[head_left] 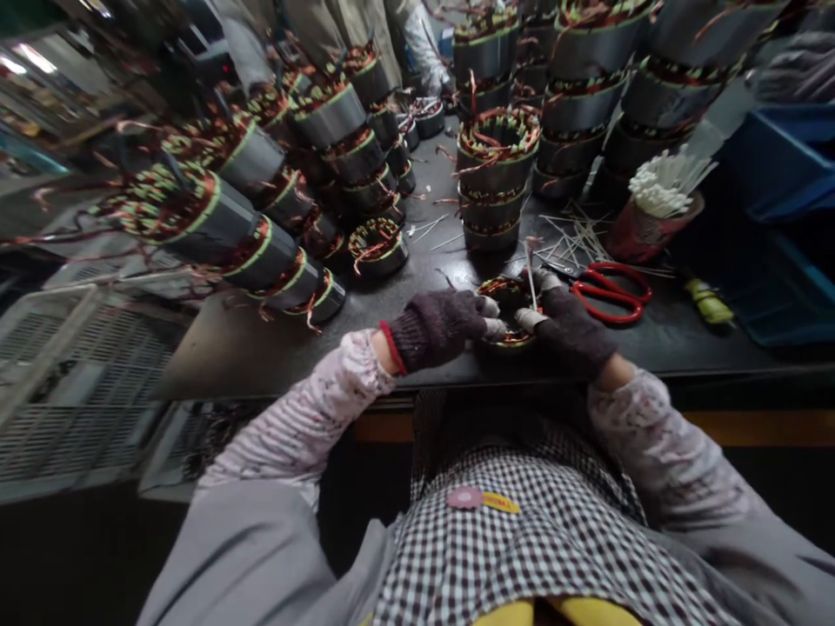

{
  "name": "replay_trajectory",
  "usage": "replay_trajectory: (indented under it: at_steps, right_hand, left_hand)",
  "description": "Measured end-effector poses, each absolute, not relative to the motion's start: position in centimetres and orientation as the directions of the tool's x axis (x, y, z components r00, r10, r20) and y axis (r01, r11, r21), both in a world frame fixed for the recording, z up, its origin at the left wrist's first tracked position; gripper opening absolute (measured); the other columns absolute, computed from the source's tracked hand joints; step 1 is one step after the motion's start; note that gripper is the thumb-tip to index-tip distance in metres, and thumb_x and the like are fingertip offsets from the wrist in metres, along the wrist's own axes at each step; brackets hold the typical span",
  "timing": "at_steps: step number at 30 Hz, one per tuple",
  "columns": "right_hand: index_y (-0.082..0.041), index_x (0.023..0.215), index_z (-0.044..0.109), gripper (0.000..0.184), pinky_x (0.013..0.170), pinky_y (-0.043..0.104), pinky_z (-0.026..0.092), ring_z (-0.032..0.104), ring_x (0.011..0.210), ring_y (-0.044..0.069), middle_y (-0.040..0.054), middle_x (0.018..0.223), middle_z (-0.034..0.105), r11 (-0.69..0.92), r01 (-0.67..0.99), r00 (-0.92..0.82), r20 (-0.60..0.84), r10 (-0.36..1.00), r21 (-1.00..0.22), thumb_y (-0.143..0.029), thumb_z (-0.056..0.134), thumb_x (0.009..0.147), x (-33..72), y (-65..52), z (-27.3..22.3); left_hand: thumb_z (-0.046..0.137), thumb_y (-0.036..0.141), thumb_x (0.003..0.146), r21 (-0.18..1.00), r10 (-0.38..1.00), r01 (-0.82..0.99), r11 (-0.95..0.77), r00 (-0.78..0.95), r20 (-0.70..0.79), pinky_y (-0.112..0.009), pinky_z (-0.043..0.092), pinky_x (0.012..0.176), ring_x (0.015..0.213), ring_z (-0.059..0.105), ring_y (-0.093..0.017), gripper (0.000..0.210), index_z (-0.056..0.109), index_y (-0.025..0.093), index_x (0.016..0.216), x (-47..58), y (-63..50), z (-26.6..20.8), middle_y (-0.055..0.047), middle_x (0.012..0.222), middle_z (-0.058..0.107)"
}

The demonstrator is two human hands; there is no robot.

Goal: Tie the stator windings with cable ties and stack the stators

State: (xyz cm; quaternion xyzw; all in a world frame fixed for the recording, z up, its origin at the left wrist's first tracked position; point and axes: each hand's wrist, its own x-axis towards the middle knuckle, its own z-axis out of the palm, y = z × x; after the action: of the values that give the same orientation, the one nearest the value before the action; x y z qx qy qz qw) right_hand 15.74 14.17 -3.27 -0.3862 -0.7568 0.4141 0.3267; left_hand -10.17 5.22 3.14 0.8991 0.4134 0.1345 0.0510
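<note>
A motor stator (507, 347) with copper windings and a pale green lining lies near the table's front edge, between my hands. My left hand (444, 327), in a dark glove with pale-wrapped fingertips, is closed on its left rim. My right hand (572, 320), gloved alike, grips its right side, thumb at the opening and fingers behind. A thin white sleeve (531, 280) stands up from the windings beside my right fingers, with copper wire ends above it. Whether those fingers also touch the sleeve I cannot tell. My hands hide much of the stator.
Red-handled scissors (613, 294) lie right of my right hand, near loose white sleeves (577, 236). Behind stand a cup (643, 236) of white sleeves and stacked stators (492, 187). More stacks (225, 230) lean at left. A yellow-green tool (710, 301) and blue bins (786, 291) are at right.
</note>
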Motion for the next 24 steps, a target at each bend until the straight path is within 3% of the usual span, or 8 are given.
replay_trajectory:
  at_steps: [3, 5, 7, 9, 12, 16, 19, 24]
  right_hand:
    - [-0.027, 0.153, 0.07, 0.06, 0.119, 0.058, 0.065, 0.08, 0.131, 0.034, 0.0098, 0.145, 0.084, 0.33, 0.122, -0.69, 0.159, 0.706, -0.936, -0.043, 0.081, 0.096, 17.0, 15.0, -1.7]
    - [-0.026, 0.147, 0.074, 0.059, 0.107, 0.052, 0.07, 0.083, 0.12, 0.031, 0.0093, 0.132, 0.087, 0.299, 0.068, -0.674, 0.177, 0.717, -0.952, -0.055, 0.085, 0.097, 18.3, 14.8, -1.7]
    - [-0.025, 0.132, 0.078, 0.057, 0.091, 0.047, 0.072, 0.084, 0.1, 0.028, 0.0083, 0.112, 0.087, 0.306, 0.11, -0.421, 0.234, 0.876, -0.946, -0.068, 0.084, 0.097, 20.1, 15.0, -2.2]
    - [-0.023, 0.119, 0.077, 0.05, 0.085, 0.043, 0.07, 0.08, 0.089, 0.025, 0.0077, 0.103, 0.084, 0.312, 0.216, -0.005, 0.319, 0.948, -0.925, -0.068, 0.08, 0.099, 22.3, 16.1, -2.8]
    - [-0.02, 0.114, 0.073, 0.031, 0.102, 0.046, 0.064, 0.075, 0.1, 0.024, 0.0102, 0.112, 0.082, 0.297, 0.359, 0.354, 0.424, 0.834, -0.885, -0.043, 0.082, 0.096, 25.0, 19.2, -2.8]
    - [-0.018, 0.111, 0.074, 0.019, 0.114, 0.048, 0.056, 0.071, 0.106, 0.024, 0.0131, 0.114, 0.081, 0.28, 0.482, 0.394, 0.491, 0.777, -0.83, -0.025, 0.081, 0.095, 25.4, 23.3, -1.7]
    - [-0.019, 0.104, 0.072, 0.01, 0.116, 0.05, 0.057, 0.072, 0.109, 0.026, 0.0158, 0.113, 0.08, 0.29, 0.511, 0.388, 0.517, 0.763, -0.81, -0.028, 0.075, 0.103, 25.1, 24.6, -1.0]
    - [-0.019, 0.124, 0.073, 0.063, 0.119, 0.07, 0.059, 0.077, 0.13, 0.037, 0.021, 0.129, 0.077, 0.499, 0.598, 0.319, 0.758, 0.569, -0.627, -0.071, 0.038, 0.121, 25.6, 17.9, -3.2]
  left_hand:
    - [0.066, 0.006, 0.102, 0.21, 0.669, 0.636, -0.743, 0.721, 0.184, -0.038, 0.066, 0.112, 0.127, 0.082, -0.024, 0.053, 0.088, 0.039, 0.138, -9.9, 6.1, 3.3, -0.001, 0.139, 0.088]
    - [0.071, 0.008, 0.101, 0.186, 0.663, 0.638, -0.748, 0.701, 0.263, -0.047, 0.063, 0.123, 0.138, 0.079, -0.028, 0.05, 0.088, 0.039, 0.137, -9.4, 5.6, 2.4, -0.002, 0.139, 0.088]
    - [0.076, 0.015, 0.102, 0.161, 0.691, 0.687, -0.708, 0.628, 0.357, -0.058, 0.056, 0.134, 0.145, 0.077, -0.031, 0.042, 0.088, 0.037, 0.136, -8.9, 4.7, 1.0, -0.004, 0.141, 0.088]
    - [0.078, 0.021, 0.105, 0.166, 0.711, 0.72, -0.674, 0.57, 0.412, -0.058, 0.054, 0.136, 0.137, 0.081, -0.029, 0.032, 0.089, 0.034, 0.131, -8.3, 4.0, -0.3, -0.003, 0.136, 0.09]
    - [0.076, 0.023, 0.108, 0.157, 0.694, 0.729, -0.666, 0.529, 0.488, -0.052, 0.06, 0.13, 0.118, 0.087, -0.024, 0.021, 0.09, 0.031, 0.122, -6.9, 3.5, -1.8, -0.001, 0.121, 0.093]
    - [0.078, 0.025, 0.108, 0.158, 0.675, 0.738, -0.656, 0.479, 0.562, -0.052, 0.063, 0.126, 0.11, 0.088, -0.022, 0.019, 0.09, 0.033, 0.12, -5.1, 3.1, -2.8, -0.001, 0.115, 0.094]
    - [0.082, 0.026, 0.106, 0.219, 0.754, 0.795, -0.566, 0.392, 0.527, -0.067, 0.055, 0.133, 0.131, 0.085, -0.03, 0.02, 0.091, 0.037, 0.12, -4.4, 2.9, -3.2, -0.002, 0.131, 0.092]
    - [0.082, 0.029, 0.107, 0.314, 0.834, 0.835, -0.452, 0.271, 0.48, -0.072, 0.049, 0.137, 0.121, 0.087, -0.031, 0.018, 0.091, 0.033, 0.122, -2.9, 3.2, -3.4, -0.005, 0.119, 0.094]
